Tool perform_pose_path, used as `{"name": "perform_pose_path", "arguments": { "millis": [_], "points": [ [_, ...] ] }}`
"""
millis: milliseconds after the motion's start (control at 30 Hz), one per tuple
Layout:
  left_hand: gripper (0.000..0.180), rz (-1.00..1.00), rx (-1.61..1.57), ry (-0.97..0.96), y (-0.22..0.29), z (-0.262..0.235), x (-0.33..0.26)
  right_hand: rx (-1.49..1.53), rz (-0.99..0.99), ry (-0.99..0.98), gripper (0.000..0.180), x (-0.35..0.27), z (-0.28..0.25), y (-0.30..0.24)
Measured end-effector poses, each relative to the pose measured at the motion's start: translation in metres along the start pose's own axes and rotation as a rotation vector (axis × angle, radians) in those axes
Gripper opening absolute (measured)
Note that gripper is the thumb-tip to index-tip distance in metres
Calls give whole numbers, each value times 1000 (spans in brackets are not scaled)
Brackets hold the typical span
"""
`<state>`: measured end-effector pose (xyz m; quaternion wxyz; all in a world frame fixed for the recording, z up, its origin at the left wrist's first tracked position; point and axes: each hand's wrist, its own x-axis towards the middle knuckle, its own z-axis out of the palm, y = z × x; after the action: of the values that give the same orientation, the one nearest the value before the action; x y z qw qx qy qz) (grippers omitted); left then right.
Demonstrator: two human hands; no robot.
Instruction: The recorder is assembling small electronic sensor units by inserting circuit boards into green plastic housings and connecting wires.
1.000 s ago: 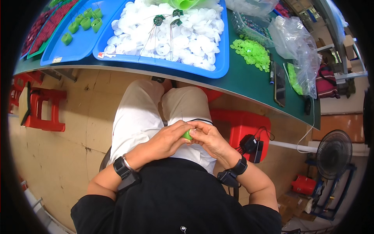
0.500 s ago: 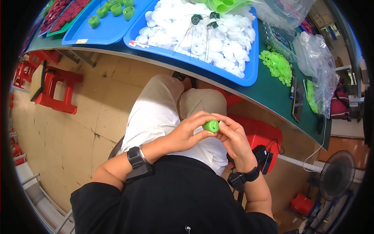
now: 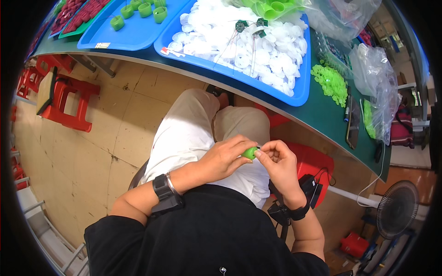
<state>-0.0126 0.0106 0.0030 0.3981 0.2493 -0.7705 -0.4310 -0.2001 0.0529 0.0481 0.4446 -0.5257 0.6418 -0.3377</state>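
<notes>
Above my lap, my left hand point(image 3: 224, 156) grips a small round green plastic cup point(image 3: 250, 153) between thumb and fingers. My right hand point(image 3: 279, 162) is closed in a pinch at the cup's right end. A tiny dark bit shows by those fingertips; it is too small to name. Beyond my knees, a blue tray point(image 3: 301, 99) holds a heap of translucent white plastic discs point(image 3: 271, 55). On the heap lie several small green circuit boards point(image 3: 240, 26) with thin wires.
At the left, another blue tray point(image 3: 103, 34) carries several green cups with wires. On the table's right are green plastic pieces point(image 3: 329, 83), a phone point(image 3: 352, 124) and clear plastic bags point(image 3: 375, 83). Red stools point(image 3: 71, 101) and a fan point(image 3: 397, 209) stand around me.
My right hand has shifted from holding the cup's side to pinching at its end, its fingers drawn back. The cup has turned, so its slotted end no longer faces up. The view has shifted slightly.
</notes>
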Motion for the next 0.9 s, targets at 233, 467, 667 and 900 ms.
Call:
{"name": "perform_pose_path", "arguments": {
  "millis": [233, 467, 667, 900],
  "points": [
    [39, -11, 141, -3, -2, 6, -6, -83, 65, -58, 8, -1, 6, -9],
    [40, 47, 174, -46, -8, 8, -14, -279, -275, -46, 3, -4, 18, 19],
    [40, 34, 162, -87, -11, 12, -17, 204, 149, -97, 4, -7, 22, 31],
    [38, 72, 324, -134, -16, 10, -17, 535, 556, -269, 6, 12, 12, 18]
  ]
}}
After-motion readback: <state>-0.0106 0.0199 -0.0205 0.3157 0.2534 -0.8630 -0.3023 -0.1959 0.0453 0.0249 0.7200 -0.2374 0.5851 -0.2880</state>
